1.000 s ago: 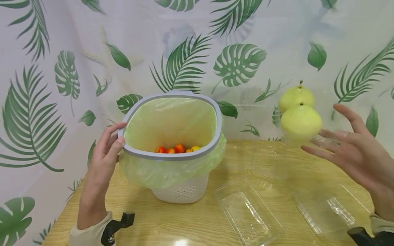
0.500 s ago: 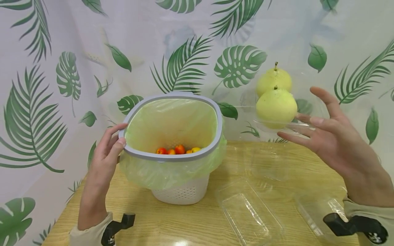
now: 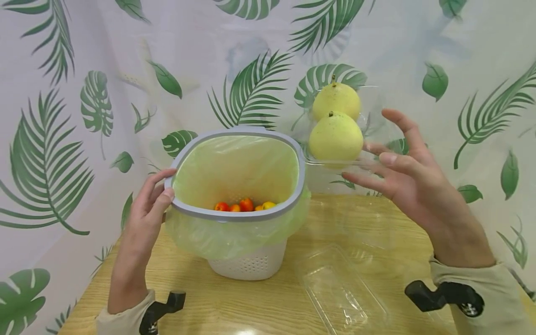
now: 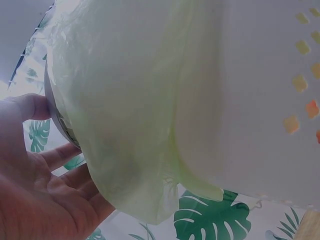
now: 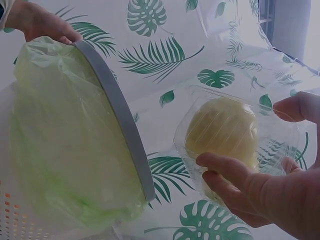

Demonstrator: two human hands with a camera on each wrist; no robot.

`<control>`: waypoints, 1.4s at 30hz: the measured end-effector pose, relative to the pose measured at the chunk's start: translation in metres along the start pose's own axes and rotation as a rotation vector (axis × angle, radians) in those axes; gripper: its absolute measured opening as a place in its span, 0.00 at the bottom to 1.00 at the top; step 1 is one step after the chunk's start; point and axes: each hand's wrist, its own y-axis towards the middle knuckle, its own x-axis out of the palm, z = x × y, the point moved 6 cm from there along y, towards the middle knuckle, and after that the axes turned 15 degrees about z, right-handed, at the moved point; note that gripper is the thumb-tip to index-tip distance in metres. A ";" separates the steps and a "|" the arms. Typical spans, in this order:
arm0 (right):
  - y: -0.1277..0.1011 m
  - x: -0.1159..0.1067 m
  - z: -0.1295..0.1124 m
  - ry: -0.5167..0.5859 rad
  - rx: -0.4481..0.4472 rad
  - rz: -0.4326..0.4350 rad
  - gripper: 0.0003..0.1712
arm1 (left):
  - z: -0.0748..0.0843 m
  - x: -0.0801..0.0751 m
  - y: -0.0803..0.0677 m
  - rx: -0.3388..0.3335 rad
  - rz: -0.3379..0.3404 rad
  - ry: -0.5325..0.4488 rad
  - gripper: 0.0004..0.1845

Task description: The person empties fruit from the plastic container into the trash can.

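Two yellow pears, a front pear [image 3: 336, 138] and a rear pear [image 3: 336, 98], sit in a clear plastic container [image 5: 280, 132]. My right hand [image 3: 418, 190] holds this container raised at the right of the bin, with fingers beneath it and the thumb at its side. A white perforated bin [image 3: 251, 266] carries a grey rim [image 3: 240, 216] and a pale green bag liner [image 3: 234, 163]. My left hand [image 3: 144, 221] grips the rim at its left side. Inside lie several small fruits, red-orange ones [image 3: 246, 204] and a yellow one [image 3: 268, 204], partly hidden by the front rim.
A clear plastic tray [image 3: 339, 293] lies on the wooden table [image 3: 188, 298] to the right of the bin. Fainter clear plastic [image 3: 368, 228] lies behind it. A leaf-print sheet [image 3: 201, 42] hangs behind the table.
My right hand has carried the container with the pears leftward and upward, close to the bin's right rim. My left hand stays on the rim.
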 end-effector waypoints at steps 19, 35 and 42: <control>0.013 0.042 0.026 -0.358 -0.127 0.068 0.41 | -0.002 0.000 0.001 0.000 -0.002 0.006 0.22; 0.019 0.053 0.043 -0.542 -0.344 0.059 0.46 | -0.001 0.000 0.000 -0.009 -0.006 0.017 0.22; 0.019 0.058 0.050 -0.553 -0.429 0.043 0.46 | -0.002 -0.001 0.001 -0.002 -0.009 0.015 0.22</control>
